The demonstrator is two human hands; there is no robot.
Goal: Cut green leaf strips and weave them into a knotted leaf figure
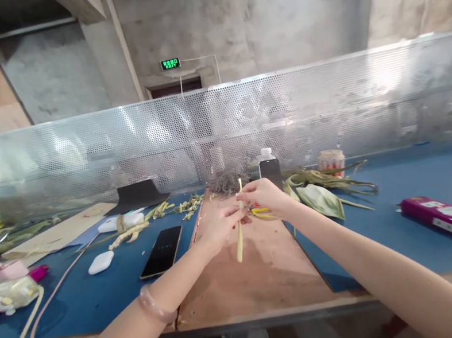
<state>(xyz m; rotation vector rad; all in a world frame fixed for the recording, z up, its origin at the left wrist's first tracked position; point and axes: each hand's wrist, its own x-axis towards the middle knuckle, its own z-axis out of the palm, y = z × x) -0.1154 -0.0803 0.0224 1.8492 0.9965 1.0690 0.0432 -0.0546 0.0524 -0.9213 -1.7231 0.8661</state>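
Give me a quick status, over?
Left hand and right hand both pinch pale yellow-green leaf strip above brown wooden board. Black smartphone lies beside, apart.

both arms stretched forward, left hand (218, 225) and right hand (263, 194) close together, fingers pinched

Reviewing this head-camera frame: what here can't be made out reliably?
- How the left hand and right hand grip the pale leaf strip: fingertips overlap and are too small, head view.
- The yellow-handled item under the right hand: mostly covered by it.
- Label on the bottle: too small.
- What lies behind the perforated screen: blurred by the mesh.
- The pink pack: print unreadable.
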